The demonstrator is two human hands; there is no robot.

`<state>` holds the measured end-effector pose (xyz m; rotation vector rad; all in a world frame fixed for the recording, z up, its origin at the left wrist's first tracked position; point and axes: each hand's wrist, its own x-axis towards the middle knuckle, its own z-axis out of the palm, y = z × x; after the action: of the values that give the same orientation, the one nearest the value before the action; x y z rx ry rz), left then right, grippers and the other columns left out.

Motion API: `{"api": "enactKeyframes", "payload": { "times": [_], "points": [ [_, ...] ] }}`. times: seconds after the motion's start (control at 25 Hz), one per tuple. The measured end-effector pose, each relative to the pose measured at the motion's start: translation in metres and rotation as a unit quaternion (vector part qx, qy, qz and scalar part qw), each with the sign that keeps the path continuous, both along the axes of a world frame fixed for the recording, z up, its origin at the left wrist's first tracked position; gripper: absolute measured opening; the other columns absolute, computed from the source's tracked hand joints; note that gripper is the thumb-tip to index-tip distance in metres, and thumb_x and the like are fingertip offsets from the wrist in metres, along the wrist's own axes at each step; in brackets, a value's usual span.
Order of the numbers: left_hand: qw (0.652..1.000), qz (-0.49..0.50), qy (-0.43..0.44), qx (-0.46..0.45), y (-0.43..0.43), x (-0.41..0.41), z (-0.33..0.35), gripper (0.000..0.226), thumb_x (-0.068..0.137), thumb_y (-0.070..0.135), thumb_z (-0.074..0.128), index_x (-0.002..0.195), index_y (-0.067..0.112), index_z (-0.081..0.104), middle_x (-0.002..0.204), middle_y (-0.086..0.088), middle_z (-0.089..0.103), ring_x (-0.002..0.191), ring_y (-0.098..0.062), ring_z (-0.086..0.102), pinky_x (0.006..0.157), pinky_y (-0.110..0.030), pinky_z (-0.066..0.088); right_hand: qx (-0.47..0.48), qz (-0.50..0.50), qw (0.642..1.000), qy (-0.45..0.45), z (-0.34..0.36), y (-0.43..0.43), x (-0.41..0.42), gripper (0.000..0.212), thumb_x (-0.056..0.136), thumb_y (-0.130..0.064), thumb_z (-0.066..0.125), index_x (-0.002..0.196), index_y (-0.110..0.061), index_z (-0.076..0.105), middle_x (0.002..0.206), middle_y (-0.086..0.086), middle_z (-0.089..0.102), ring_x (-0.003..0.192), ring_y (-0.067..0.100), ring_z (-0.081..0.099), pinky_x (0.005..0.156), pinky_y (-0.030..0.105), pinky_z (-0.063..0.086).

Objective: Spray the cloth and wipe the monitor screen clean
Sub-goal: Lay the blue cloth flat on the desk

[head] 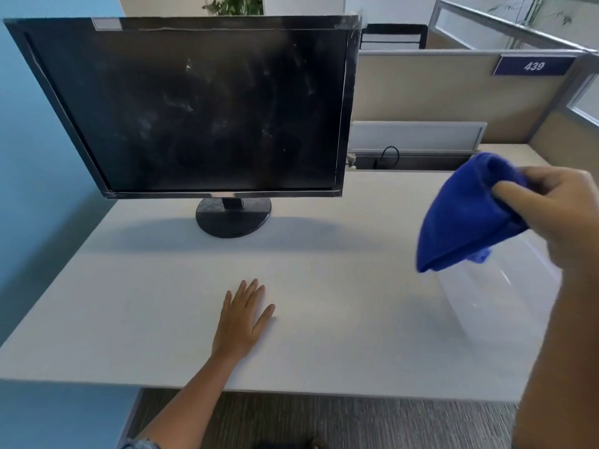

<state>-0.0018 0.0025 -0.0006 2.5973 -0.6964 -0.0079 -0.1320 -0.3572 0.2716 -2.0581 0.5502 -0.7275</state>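
I see my left hand (244,314) spread flat on the desk (324,319), my right hand (557,209) pinching the bunched blue cloth (466,215) above a clear container (496,296), well right of the smudged monitor (194,105).

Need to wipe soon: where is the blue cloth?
Head view, right side: the blue cloth is held up in the right hand, above the desk.

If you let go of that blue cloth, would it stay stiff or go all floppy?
Probably floppy: the blue cloth already droops in soft folds below the right hand pinching it. It looks fluffy and light, so it would likely crumple onto the desk without rolling or breaking.
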Motion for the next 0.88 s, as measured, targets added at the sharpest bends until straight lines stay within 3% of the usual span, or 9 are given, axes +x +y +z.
{"api": "enactKeyframes", "payload": {
  "times": [0.08, 0.24, 0.36, 0.48, 0.6, 0.72, 0.8, 0.88],
  "points": [
    [1.000, 0.002, 0.000, -0.010, 0.000, -0.001, 0.001, 0.097, 0.080, 0.077, -0.003, 0.144, 0.014, 0.035, 0.155, -0.002, 0.026, 0.145, -0.019, 0.012, 0.117, -0.036, 0.001, 0.016, 0.032, 0.999, 0.034, -0.016, 0.025, 0.026, 0.020, 0.065, -0.023, 0.056, 0.073, -0.006, 0.063, 0.058, 0.004, 0.053, 0.048, 0.007, 0.046, 0.045, 0.019, 0.040],
    [1.000, 0.012, -0.002, -0.015, 0.000, 0.000, -0.001, 0.077, 0.091, 0.065, 0.015, 0.144, 0.014, 0.034, 0.154, -0.001, 0.028, 0.145, -0.017, 0.013, 0.116, -0.031, -0.002, -0.098, 0.089, 0.971, 0.197, -0.085, 0.090, 0.076, 0.020, 0.066, -0.025, 0.062, 0.059, -0.008, 0.056, 0.050, 0.005, 0.045, 0.051, 0.019, 0.041, 0.046, 0.027, 0.030],
    [0.999, 0.026, 0.010, -0.030, 0.000, 0.003, -0.003, 0.056, 0.097, 0.045, 0.030, 0.143, 0.013, 0.036, 0.153, -0.002, 0.032, 0.144, -0.017, 0.017, 0.117, -0.032, 0.001, -0.110, 0.195, 0.937, 0.270, -0.146, 0.163, 0.098, 0.021, 0.078, -0.026, 0.065, 0.075, -0.005, 0.064, 0.068, 0.009, 0.059, 0.066, 0.026, 0.056, 0.051, 0.027, 0.034],
    [0.999, 0.024, 0.017, -0.046, 0.002, 0.005, -0.005, 0.062, 0.097, 0.049, 0.018, 0.143, 0.012, 0.034, 0.151, -0.002, 0.035, 0.144, -0.017, 0.019, 0.118, -0.036, 0.006, -0.123, 0.285, 0.898, 0.312, -0.185, 0.204, 0.099, 0.044, 0.081, -0.041, 0.068, 0.091, 0.001, 0.064, 0.087, 0.016, 0.066, 0.080, 0.024, 0.059, 0.067, 0.030, 0.047],
    [0.998, 0.030, 0.023, -0.059, 0.003, 0.004, -0.006, 0.066, 0.094, 0.052, 0.017, 0.144, 0.012, 0.032, 0.151, -0.001, 0.034, 0.144, -0.017, 0.020, 0.117, -0.034, 0.005, -0.158, 0.332, 0.881, 0.297, -0.194, 0.203, 0.097, 0.051, 0.082, -0.041, 0.067, 0.112, 0.000, 0.060, 0.111, 0.015, 0.062, 0.105, 0.024, 0.055, 0.087, 0.033, 0.045],
    [0.999, 0.021, 0.006, -0.050, 0.002, 0.003, -0.006, 0.082, 0.089, 0.069, 0.014, 0.146, 0.013, 0.029, 0.152, -0.002, 0.033, 0.144, -0.019, 0.020, 0.116, -0.035, 0.004, -0.300, 0.350, 0.841, 0.283, -0.195, 0.173, 0.093, 0.075, 0.082, -0.049, 0.062, 0.144, -0.016, 0.035, 0.148, 0.012, 0.036, 0.137, 0.031, 0.030, 0.112, 0.045, 0.023],
    [0.999, 0.014, 0.001, -0.036, 0.002, 0.004, -0.006, 0.081, 0.088, 0.071, 0.018, 0.148, 0.018, 0.022, 0.155, 0.002, 0.027, 0.145, -0.018, 0.016, 0.117, -0.037, 0.004, -0.437, 0.320, 0.780, 0.313, -0.199, 0.145, 0.088, 0.092, 0.080, -0.055, 0.060, 0.151, -0.028, 0.008, 0.159, 0.012, 0.009, 0.145, 0.035, 0.007, 0.113, 0.059, -0.001],
    [1.000, 0.004, 0.001, -0.022, 0.002, 0.004, -0.006, 0.078, 0.087, 0.071, 0.022, 0.149, 0.024, 0.016, 0.157, 0.004, 0.021, 0.145, -0.017, 0.013, 0.116, -0.038, 0.003, -0.493, 0.307, 0.728, 0.363, -0.205, 0.123, 0.082, 0.094, 0.083, -0.048, 0.058, 0.150, -0.032, -0.006, 0.159, 0.015, -0.007, 0.145, 0.039, -0.005, 0.110, 0.064, -0.005]
  ]
}}
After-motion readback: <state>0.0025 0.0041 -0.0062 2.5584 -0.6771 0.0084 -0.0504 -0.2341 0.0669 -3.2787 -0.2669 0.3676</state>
